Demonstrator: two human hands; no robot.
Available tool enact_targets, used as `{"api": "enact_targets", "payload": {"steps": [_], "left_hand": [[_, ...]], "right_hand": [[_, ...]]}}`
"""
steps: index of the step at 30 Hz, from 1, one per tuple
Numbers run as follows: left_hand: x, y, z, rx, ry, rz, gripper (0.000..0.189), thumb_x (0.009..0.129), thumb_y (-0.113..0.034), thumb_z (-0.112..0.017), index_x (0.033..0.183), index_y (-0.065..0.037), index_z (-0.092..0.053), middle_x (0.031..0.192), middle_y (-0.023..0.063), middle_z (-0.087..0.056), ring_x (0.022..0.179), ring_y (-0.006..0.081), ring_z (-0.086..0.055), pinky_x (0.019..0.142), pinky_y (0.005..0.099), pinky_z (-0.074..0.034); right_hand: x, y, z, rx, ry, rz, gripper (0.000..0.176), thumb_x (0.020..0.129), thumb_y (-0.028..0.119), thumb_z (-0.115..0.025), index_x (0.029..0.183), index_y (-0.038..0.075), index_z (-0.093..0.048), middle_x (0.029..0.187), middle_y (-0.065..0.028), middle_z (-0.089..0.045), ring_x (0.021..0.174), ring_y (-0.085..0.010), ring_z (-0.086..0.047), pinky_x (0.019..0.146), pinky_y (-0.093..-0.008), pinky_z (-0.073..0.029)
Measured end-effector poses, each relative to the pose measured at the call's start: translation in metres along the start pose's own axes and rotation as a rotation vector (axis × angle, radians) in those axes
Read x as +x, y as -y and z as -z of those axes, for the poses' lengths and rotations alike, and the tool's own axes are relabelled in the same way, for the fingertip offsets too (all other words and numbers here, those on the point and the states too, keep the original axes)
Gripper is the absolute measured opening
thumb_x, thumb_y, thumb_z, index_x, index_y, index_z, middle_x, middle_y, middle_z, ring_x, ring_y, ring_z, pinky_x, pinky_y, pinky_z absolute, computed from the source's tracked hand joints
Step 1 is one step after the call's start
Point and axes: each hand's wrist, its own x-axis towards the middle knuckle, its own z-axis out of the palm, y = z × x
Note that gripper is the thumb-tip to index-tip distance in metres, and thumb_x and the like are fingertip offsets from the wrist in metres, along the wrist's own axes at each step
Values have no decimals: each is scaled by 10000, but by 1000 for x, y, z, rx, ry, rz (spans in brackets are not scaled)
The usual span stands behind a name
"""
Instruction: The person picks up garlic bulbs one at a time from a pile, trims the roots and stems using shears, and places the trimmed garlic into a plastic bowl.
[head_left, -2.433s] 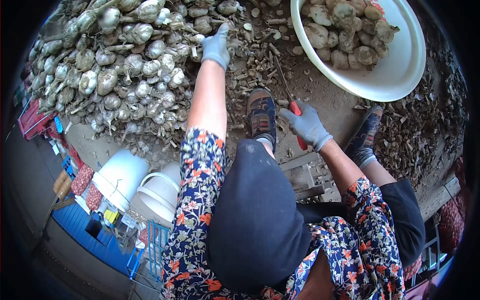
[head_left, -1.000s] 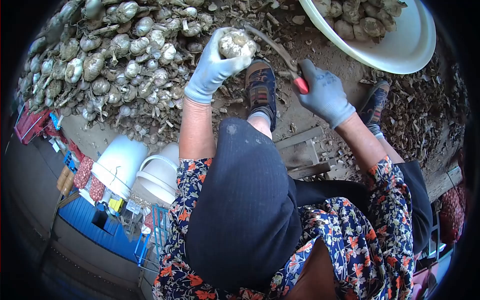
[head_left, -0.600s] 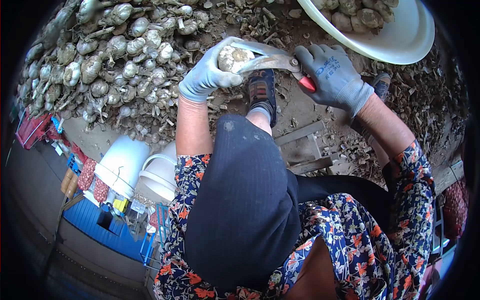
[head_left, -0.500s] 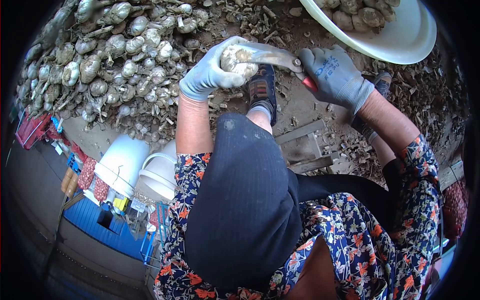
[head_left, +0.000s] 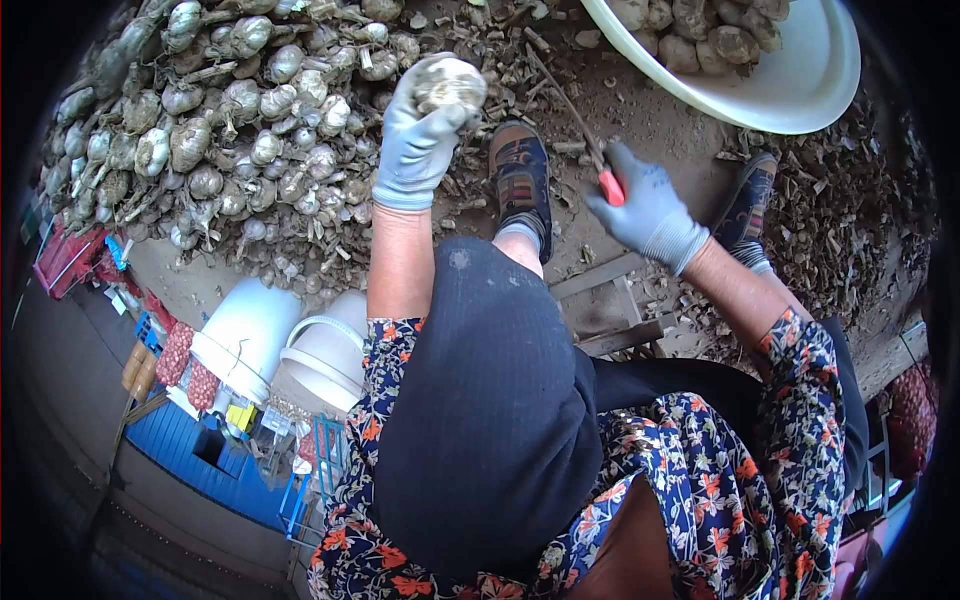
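My left hand, in a grey-white glove, is closed around a garlic bulb and holds it up by the heap's right edge. My right hand, gloved in grey, is wrapped around the red handle of a bladed tool. Its long, narrow blade points up and to the left, apart from the bulb. Much of the handle is hidden in my palm. Below the two hands are my shoes and a dark cloth-covered knee.
A large heap of garlic lies at the upper left. A pale tub with bulbs in it stands at the upper right. Cut stalks and husks litter the ground. White buckets and wooden slats lie nearer me.
The blade has come away from the bulb and now points up-left. My left hand has moved up and slightly left with the garlic bulb; my right hand has lowered with the tool.
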Motion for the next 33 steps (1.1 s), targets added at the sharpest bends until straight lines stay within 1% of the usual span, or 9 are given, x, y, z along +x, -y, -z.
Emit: {"api": "enact_targets", "payload": {"steps": [3,9,13,15,20,23,25,29,33], "left_hand": [[-2,4,-2,-278,31,-50,544,729,-6,-679,1236,-35,-484,1078,134,-612,954,263,-638,819,376,-558],[-7,1,-10,-142,87,38,562,727,-89,-685,1237,3,-467,1110,136,-586,958,253,-624,814,364,-544],[-3,-1,-16,2,24,76,567,715,-106,-693,1220,19,-467,1060,124,-613,902,217,-639,768,350,-553],[7,-7,-24,37,27,49,598,707,-110,-711,1230,19,-452,1073,136,-610,916,225,-639,797,357,-552],[42,-51,-112,112,342,-228,873,662,-200,-802,1365,-6,-322,1203,132,-462,1116,212,-510,887,410,-494],[97,-44,-45,1533,-76,-273,680,794,-211,-683,1351,-40,-331,1192,145,-493,991,271,-607,821,396,-520],[106,-55,-34,1921,-432,104,519,851,-208,-591,1277,23,-407,1296,214,-431,949,311,-639,759,419,-551],[145,-20,29,2228,-651,83,486,866,-173,-566,1265,51,-402,1253,236,-440,888,295,-669,698,411,-563],[138,-26,25,2152,-568,60,636,794,-245,-673,1251,57,-348,1228,246,-440,844,319,-672,704,393,-564]], "right_hand": [[-3,7,-14,100,131,-36,497,828,417,-588,1061,-13,-501,947,-265,-620,921,-404,-614,816,-439,-479],[17,22,-19,360,131,11,560,817,471,-590,1086,-14,-510,968,-263,-619,960,-396,-607,841,-415,-473],[26,25,-6,432,191,28,434,823,405,-608,952,-9,-590,909,-225,-635,835,-337,-619,763,-388,-477],[25,10,-11,555,124,-95,344,823,331,-629,860,-8,-582,695,-117,-592,661,-198,-588,632,-351,-473],[15,-6,-17,765,168,-357,295,824,265,-640,896,-11,-566,705,-72,-587,631,-133,-568,552,-291,-462],[14,-17,-27,735,91,-284,331,809,270,-638,938,-25,-562,754,-107,-600,645,-146,-579,586,-301,-480],[20,-22,-26,654,85,-264,365,788,264,-635,982,-35,-558,824,-168,-622,708,-229,-616,671,-330,-496],[26,-31,-35,500,87,-229,410,784,311,-609,1004,-30,-553,917,-233,-631,863,-377,-614,801,-393,-472],[27,-11,-21,358,91,-220,439,799,383,-579,961,-24,-553,980,-258,-625,955,-421,-595,848,-436,-449]]}}
